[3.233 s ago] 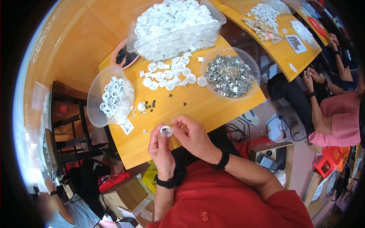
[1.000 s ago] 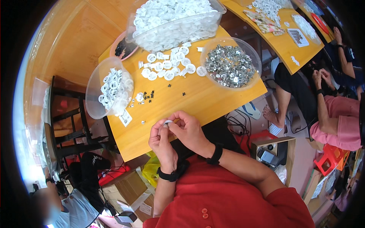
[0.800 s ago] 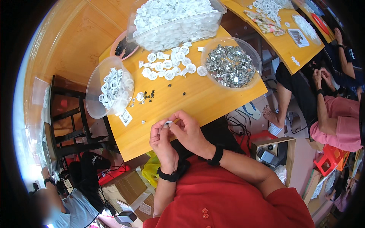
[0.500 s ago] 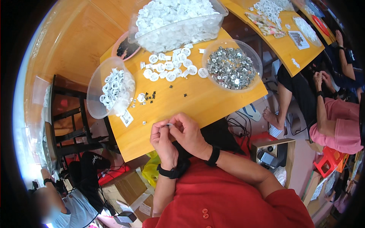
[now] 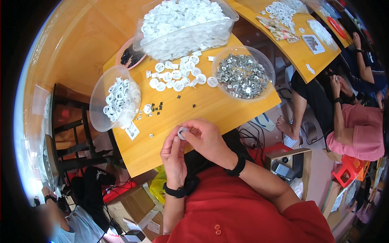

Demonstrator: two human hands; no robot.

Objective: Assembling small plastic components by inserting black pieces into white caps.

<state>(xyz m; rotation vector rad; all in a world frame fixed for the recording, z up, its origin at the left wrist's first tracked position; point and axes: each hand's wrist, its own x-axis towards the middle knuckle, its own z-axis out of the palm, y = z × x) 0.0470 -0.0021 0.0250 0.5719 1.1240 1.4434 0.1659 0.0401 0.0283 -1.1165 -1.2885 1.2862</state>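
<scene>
Between my two hands is a small round white plastic part (image 5: 183,133), its ring-like face turned up with a dark centre. My left hand (image 5: 173,153) pinches it from the left with thumb and fingers. My right hand (image 5: 206,139) grips its right side, the thumb pressed on the face. Both hands are above the table's near edge. Beyond them lie loose white round parts (image 5: 178,85) and small black pieces (image 5: 157,108) on the yellow table (image 5: 219,111). Whether a black or metal piece sits inside the held part I cannot make out.
A large clear bin (image 5: 186,42) of white parts stands at the back. A round tub (image 5: 95,97) of white rings is at left, a bowl (image 5: 272,81) of metal pieces at right, a pink bowl (image 5: 120,54) behind. People sit at both sides.
The white part has tilted so its round face now shows, where before only its edge did. My right hand has shifted slightly right, its thumb now on the face.
</scene>
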